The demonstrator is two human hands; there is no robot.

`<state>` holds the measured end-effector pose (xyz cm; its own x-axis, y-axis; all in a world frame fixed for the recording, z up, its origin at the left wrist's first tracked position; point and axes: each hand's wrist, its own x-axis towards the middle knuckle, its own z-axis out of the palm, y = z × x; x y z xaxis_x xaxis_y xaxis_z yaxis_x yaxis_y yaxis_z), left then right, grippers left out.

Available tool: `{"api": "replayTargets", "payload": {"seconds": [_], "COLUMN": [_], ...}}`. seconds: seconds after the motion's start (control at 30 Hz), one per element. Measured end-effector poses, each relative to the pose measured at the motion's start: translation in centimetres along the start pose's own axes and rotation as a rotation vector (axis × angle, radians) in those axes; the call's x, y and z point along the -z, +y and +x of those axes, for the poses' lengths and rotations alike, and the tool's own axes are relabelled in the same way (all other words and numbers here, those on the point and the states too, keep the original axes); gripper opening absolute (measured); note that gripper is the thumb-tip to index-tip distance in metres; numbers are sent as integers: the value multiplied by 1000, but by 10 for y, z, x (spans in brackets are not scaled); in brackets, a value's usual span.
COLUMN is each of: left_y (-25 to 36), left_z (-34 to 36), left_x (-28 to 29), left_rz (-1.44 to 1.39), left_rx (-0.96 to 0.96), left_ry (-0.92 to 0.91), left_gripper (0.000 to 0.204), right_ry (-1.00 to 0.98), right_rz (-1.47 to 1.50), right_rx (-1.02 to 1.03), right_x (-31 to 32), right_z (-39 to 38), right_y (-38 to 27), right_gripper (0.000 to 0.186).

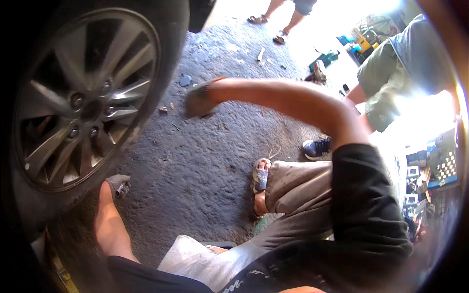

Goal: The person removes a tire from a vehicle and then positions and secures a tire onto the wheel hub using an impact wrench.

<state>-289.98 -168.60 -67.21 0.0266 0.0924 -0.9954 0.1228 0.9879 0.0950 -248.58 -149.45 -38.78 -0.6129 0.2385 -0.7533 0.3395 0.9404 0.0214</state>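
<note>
A car wheel (66, 75) with a grey multi-spoke rim and a black tyre (168, 53) fills the left side. Several lug nuts (77, 101) sit around its hub. My left hand (116, 183), in a grey glove, is low beside the tyre's lower edge. Its fingers are curled by a small, shiny metal piece too small to name. My right arm reaches across to the left, and my gloved right hand (199, 100) is over the ground, to the right of the tyre. Motion blur hides its fingers, and nothing shows plainly in it.
Rough dark ground (195, 161) has small debris and a flat dark piece (185, 80). My sandalled foot (262, 180) stands at centre. One person's legs (293, 19) are at the far top; another person (391, 73) is at right, near tools and boxes (364, 41). Shelved goods (415, 195) line the right edge.
</note>
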Motion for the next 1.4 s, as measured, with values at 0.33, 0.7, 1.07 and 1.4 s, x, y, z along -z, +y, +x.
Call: {"api": "replayTargets", "payload": {"seconds": [0.33, 0.7, 1.07, 1.4], "left_y": [51, 71, 98, 76], "left_z": [-12, -59, -109, -132], "left_x": [-81, -227, -248, -219], "left_rz": [774, 1347, 778, -860], "left_rx": [-42, -235, -547, -918], "left_ry": [392, 306, 188, -301], "left_gripper": [35, 53, 35, 27], "right_ry": [929, 459, 655, 750], "right_rz": [506, 1527, 169, -333], "right_rx": [-1559, -1463, -592, 636], "right_x": [-448, -450, -212, -77], "right_z": [-315, -224, -159, 10], "right_y": [405, 496, 212, -40], "right_gripper": [49, 43, 50, 29]}}
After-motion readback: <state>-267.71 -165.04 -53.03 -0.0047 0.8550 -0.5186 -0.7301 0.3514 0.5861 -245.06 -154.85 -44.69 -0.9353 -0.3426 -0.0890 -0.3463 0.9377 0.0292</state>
